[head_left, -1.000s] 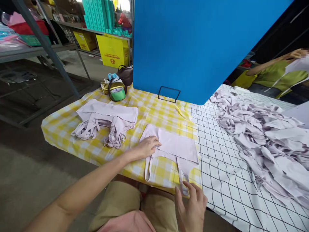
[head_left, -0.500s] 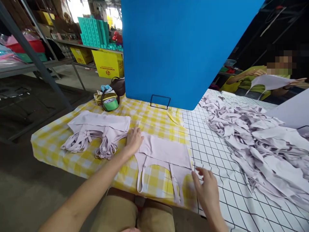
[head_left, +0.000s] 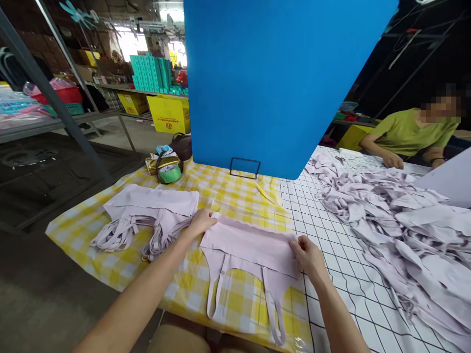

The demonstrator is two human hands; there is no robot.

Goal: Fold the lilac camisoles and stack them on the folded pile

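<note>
Straps: two loops (head_left: 278, 323) point toward the near edge of the desk (head_left: 237, 321), the right one reaching nearer it. Judged best left untwisted and apart, clear of that edge so nothing snags.
Garment: pale lilac piece (head_left: 253, 241) lying at the near middle of the desk, on yellow check, wide band to the far side, straps to the near. Slight ripple along the far edge of the band.
Right hand: thumb and fingers of the right hand (head_left: 307, 251) pinch the band near its far right corner.
Left hand: left hand (head_left: 203, 221) has its fingertips closed on the far left corner.
Handling note: pull evenly outward, both corners level, to take out the ripple; thin cloth would probably skew if one side leads.
Stack: folded lilac pieces (head_left: 154, 200), left of the garment; bands far, straps near. A useful pattern for alignment, in my judgement.
Loose pile: tumbled lilac cloth (head_left: 390, 215), right, on white grid; well apart from the right hand.
Far side: wire stand (head_left: 245, 175) before a blue board (head_left: 279, 88).
</note>
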